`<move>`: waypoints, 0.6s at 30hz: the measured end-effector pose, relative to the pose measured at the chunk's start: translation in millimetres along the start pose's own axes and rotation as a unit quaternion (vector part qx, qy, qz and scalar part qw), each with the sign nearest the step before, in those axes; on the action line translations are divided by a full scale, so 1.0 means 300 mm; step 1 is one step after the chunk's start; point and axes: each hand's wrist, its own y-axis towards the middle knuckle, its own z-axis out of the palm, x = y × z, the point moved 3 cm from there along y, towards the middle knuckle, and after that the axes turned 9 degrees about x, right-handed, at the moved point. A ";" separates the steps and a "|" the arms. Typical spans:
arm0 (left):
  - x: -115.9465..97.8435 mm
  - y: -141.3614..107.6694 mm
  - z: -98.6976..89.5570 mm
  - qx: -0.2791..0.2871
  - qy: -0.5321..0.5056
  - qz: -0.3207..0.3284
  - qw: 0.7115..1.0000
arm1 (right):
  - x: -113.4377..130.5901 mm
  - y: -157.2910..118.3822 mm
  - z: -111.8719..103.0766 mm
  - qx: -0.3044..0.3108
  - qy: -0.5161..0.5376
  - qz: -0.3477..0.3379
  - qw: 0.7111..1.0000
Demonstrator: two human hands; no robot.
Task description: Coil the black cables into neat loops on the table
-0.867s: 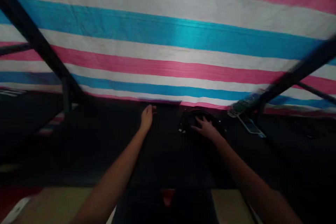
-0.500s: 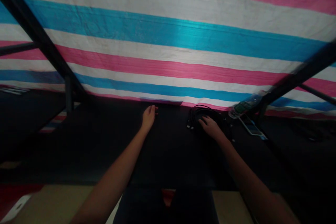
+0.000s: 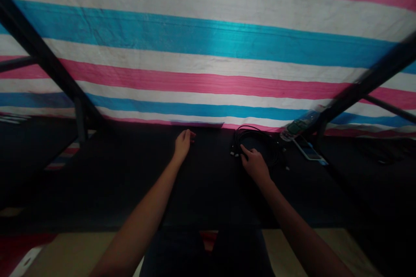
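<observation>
A coil of black cables (image 3: 271, 138) with pale plug ends lies on the black table, right of centre. My right hand (image 3: 255, 165) is at the coil's near left side. Its index finger is stretched out and overlaps the cables near the plugs, while the other fingers bend under the palm; no cable is visibly gripped. Further left, my left hand (image 3: 183, 143) rests on the table apart from the cables. Its fingers are loosely bent with gaps between them, and nothing shows in them.
A plastic bottle (image 3: 297, 127) with a green label lies behind a phone (image 3: 308, 149), right of the coil. Black metal bars (image 3: 48, 65) slant up on both sides. Striped sheeting (image 3: 208, 43) rises behind the table (image 3: 130, 181). More dark cables (image 3: 385, 153) lie far right.
My right hand has drawn back and left from over the coil's middle to its near left edge, index finger now extended. My left hand stays almost the same; the view has shifted slightly.
</observation>
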 end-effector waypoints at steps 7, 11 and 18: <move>-0.006 -0.001 0.013 0.004 -0.009 -0.015 1.000 | 0.014 -0.044 -0.042 -0.049 0.023 0.015 0.998; -0.028 -0.009 0.017 0.011 -0.001 -0.031 0.999 | -0.007 -0.070 -0.175 -0.155 0.040 -0.005 0.987; -0.061 -0.023 0.042 0.075 0.077 -0.008 0.994 | -0.037 -0.150 -0.571 -0.374 0.145 0.029 0.916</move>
